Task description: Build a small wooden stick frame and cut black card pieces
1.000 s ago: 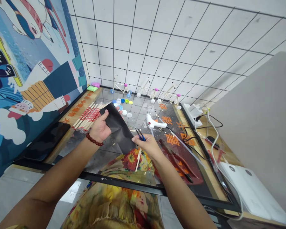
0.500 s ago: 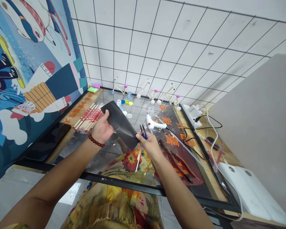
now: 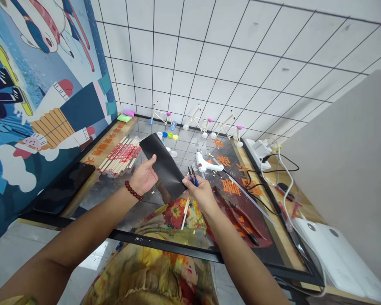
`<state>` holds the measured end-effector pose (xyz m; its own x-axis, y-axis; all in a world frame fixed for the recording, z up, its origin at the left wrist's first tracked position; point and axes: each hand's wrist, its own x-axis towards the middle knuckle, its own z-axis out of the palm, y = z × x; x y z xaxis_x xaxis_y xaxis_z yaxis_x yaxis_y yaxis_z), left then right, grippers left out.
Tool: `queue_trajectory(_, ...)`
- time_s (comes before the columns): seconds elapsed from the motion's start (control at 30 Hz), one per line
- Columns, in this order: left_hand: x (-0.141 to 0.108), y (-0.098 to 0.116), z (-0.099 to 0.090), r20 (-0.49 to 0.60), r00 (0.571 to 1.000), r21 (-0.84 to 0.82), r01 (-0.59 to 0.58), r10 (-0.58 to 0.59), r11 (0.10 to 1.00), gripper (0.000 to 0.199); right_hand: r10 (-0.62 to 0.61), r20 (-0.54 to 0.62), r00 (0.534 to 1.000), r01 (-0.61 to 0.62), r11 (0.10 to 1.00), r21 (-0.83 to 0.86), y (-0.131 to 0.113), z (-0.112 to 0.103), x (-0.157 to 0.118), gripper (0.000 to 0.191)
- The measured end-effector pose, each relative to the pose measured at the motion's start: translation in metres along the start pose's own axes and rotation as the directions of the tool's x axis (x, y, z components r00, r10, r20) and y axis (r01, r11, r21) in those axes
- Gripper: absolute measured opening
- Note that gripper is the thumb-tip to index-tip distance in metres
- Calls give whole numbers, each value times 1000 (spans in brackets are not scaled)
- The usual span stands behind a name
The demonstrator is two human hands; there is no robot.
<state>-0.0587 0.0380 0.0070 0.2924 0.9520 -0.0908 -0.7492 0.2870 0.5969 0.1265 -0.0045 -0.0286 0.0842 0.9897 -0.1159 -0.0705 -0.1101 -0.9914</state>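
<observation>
A black rectangular sheet (image 3: 165, 165) is held tilted above the table's middle. My left hand (image 3: 143, 177), with a dark red bead bracelet (image 3: 133, 191) at the wrist, grips the sheet's left edge, thumb on top and the other fingers partly behind it. My right hand (image 3: 200, 191) pinches the sheet's lower right corner and also holds small blue-handled scissors (image 3: 193, 176), their blades pointing up and apart. Just beyond lies a white glue gun (image 3: 209, 162). Two pale sticks (image 3: 185, 214) lie on the table below the sheet.
Wrapped chopsticks (image 3: 120, 156) lie at the left, near a black tablet (image 3: 65, 188). Small stick-built bicycles (image 3: 163, 115) stand along the back, with coloured caps (image 3: 169, 135) in front. Large pliers (image 3: 238, 216) rest at the right, near cables and a power strip (image 3: 257, 154).
My left hand has shifted down and right along the sheet, from near its upper corner to its left edge. The sheet has moved slightly right. The camera view has shifted a little.
</observation>
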Motion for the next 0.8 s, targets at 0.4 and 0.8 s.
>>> queue_trajectory(0.4,3,11,0,-125,992,12,-9,10,1000,22,-196,119,973,212,966,-148,-9,1,-10,31)
queue_trajectory(0.8,-12,-16,11,-99,988,87,126,-117,988,25,-201,85,976,212,967,-144,-8,3,-12,29)
